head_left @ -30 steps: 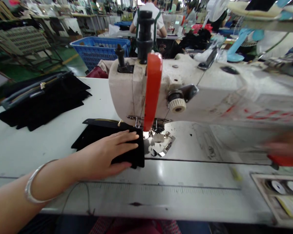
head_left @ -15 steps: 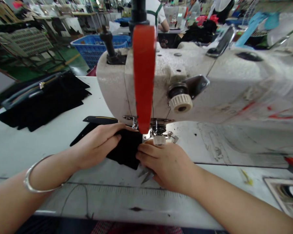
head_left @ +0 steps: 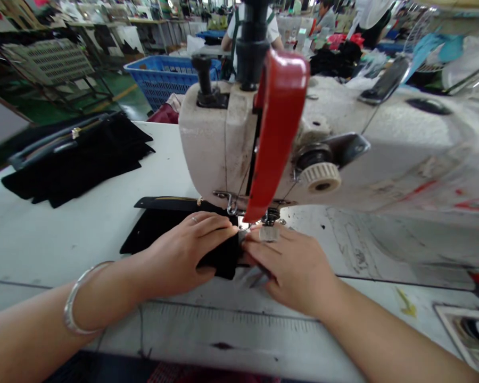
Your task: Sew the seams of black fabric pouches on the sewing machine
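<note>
A black fabric piece [head_left: 155, 226] with a zipper along its far edge lies on the table, its right end by the needle area of the white sewing machine [head_left: 207, 143]. My left hand [head_left: 187, 250] rests on this fabric, fingers together, fingertips near the presser foot. Beside the foot, my right hand [head_left: 291, 266] is closed round small metal scissors [head_left: 258, 277], their blades pointing left and blurred. Its fingertips reach the fabric's right edge. The machine's red lever guard [head_left: 281, 133] stands above both hands.
A stack of black zippered pieces [head_left: 80, 159] lies at the table's left. Behind the table stands a blue basket [head_left: 163, 80]. A bobbin winder plate [head_left: 463, 324] is at right. A person in white sits beyond the machine.
My left hand has moved right along the fabric, its fingertips now near the foot. My right hand has shifted slightly right with the scissors. The view has turned a little, showing the red part from its side.
</note>
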Available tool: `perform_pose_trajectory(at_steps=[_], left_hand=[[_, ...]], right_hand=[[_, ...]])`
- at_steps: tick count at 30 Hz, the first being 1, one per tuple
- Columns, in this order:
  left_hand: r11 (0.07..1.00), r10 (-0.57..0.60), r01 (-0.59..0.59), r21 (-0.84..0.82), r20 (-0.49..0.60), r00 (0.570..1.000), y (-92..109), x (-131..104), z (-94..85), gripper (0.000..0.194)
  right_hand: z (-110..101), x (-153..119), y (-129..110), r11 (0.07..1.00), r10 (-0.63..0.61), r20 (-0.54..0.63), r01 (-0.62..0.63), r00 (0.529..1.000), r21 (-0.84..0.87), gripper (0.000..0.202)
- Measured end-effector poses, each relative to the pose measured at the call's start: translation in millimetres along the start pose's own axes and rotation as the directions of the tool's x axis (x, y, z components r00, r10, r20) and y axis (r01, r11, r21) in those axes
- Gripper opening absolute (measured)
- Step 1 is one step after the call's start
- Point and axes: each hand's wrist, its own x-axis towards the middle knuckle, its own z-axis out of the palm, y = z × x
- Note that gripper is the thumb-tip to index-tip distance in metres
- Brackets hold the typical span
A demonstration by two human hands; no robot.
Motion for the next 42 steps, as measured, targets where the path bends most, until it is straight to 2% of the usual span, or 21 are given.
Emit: perform_pose_trajectory(at_steps=[2, 5, 8, 13, 20, 23, 24, 26, 28, 29, 31, 34, 38, 40, 42], left_hand=[[1.000, 0.013, -0.013, 0.016, 0.026, 1.000, 0.9, -1.5, 1.9, 0.064], [1.000, 0.015, -0.015, -0.003, 0.040, 0.999, 0.8, -3.3, 1.9, 0.065], [0.999, 0.015, -0.013, -0.040, 0.044, 0.999, -0.6, -3.5, 0.2, 0.065], [0.999, 0.015, -0.014, -0.037, 0.044, 0.999, -3.3, 0.5, -1.7, 0.064], [0.998, 0.037, -0.035, -0.044, 0.059, 0.998, -3.6, 2.1, -1.6, 0.067], [0.999, 0.032, -0.030, -0.037, 0.053, 0.998, -4.6, 0.9, -1.8, 0.067], [0.999, 0.030, -0.029, -0.033, 0.046, 0.998, -5.1, 0.8, -2.1, 0.067], [0.999, 0.031, -0.030, -0.023, 0.039, 0.999, -5.9, 1.0, -2.6, 0.067], [0.999, 0.031, -0.031, -0.017, 0.041, 0.999, -6.4, 1.4, -2.7, 0.067], [0.999, 0.034, -0.033, -0.017, 0.044, 0.998, -6.5, 1.4, -2.5, 0.067], [0.999, 0.039, -0.039, -0.018, 0.040, 0.998, -6.7, 1.2, -1.8, 0.066], [0.999, 0.033, -0.032, -0.026, 0.037, 0.999, -6.5, 0.0, -0.6, 0.067], [0.999, 0.018, -0.017, -0.028, 0.036, 0.999, -4.7, -0.6, -1.0, 0.068], [1.000, 0.017, -0.016, -0.023, 0.034, 0.999, -3.3, -0.5, -1.3, 0.067], [1.000, 0.014, -0.014, -0.023, 0.036, 0.999, -2.8, -0.4, -1.2, 0.066]], right_hand=[[-0.5, 4.7, 3.8, 0.985, 0.130, -0.040, -0.133, 0.991, -0.110, 0.014], [1.7, 11.7, 7.2, 0.940, 0.262, 0.025, -0.250, 0.965, -0.233, 0.016], [4.5, 14.3, 8.5, 0.935, 0.264, 0.057, -0.241, 0.963, -0.261, 0.020], [6.3, 14.6, 8.8, 0.932, 0.248, 0.016, -0.234, 0.969, -0.276, 0.026], [5.1, 16.5, 8.8, 0.939, 0.260, 0.039, -0.243, 0.965, -0.244, 0.023], [1.2, 13.0, 12.6, 0.961, 0.245, -0.090, -0.254, 0.965, -0.113, 0.021], [-1.0, 11.5, 14.3, 0.958, 0.266, -0.185, -0.280, 0.946, -0.058, 0.020], [-6.0, 8.8, 17.7, 0.927, 0.358, -0.369, -0.375, 0.858, 0.027, 0.016], [-10.0, 7.5, 20.8, 0.886, 0.430, -0.450, -0.461, 0.783, 0.044, 0.018], [-11.0, 7.4, 21.9, 0.874, 0.446, -0.454, -0.484, 0.771, 0.035, 0.020], [-10.5, 8.5, 23.7, 0.881, 0.433, -0.445, -0.473, 0.784, 0.025, 0.017], [-5.7, 10.8, 25.0, 0.895, 0.406, -0.485, -0.445, 0.775, 0.037, 0.011], [-7.3, 8.9, 25.8, 0.906, 0.392, -0.484, -0.421, 0.783, 0.052, 0.012], [-16.6, 4.5, 25.8, 0.919, 0.390, -0.399, -0.378, 0.830, 0.114, 0.014], [-29.1, -1.4, 26.1, 0.919, 0.354, -0.186, -0.303, 0.917, 0.254, 0.010]])
